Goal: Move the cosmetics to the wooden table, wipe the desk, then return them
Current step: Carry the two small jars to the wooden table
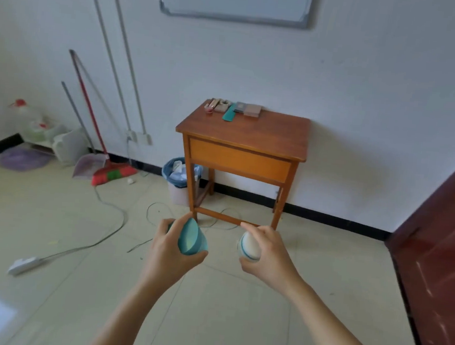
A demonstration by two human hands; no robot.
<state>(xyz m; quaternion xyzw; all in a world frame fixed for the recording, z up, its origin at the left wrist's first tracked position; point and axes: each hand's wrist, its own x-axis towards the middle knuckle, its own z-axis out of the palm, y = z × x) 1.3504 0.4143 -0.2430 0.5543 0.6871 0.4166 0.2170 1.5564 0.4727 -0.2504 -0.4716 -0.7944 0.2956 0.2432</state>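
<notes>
A: What are you holding?
B: My left hand grips the teal jar, my right hand the white jar, both above the floor, short of the table.
A: The rest?
B: Cosmetics lie along its far edge.

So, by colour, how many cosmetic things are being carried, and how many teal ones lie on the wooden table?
Teal, carried: 1, the teal cone-shaped container in the left hand.
White, carried: 1, the round white jar with a teal stripe in the right hand.
Teal, on the brown wooden table: 1, a flat teal strip.
Total: 3.
</notes>
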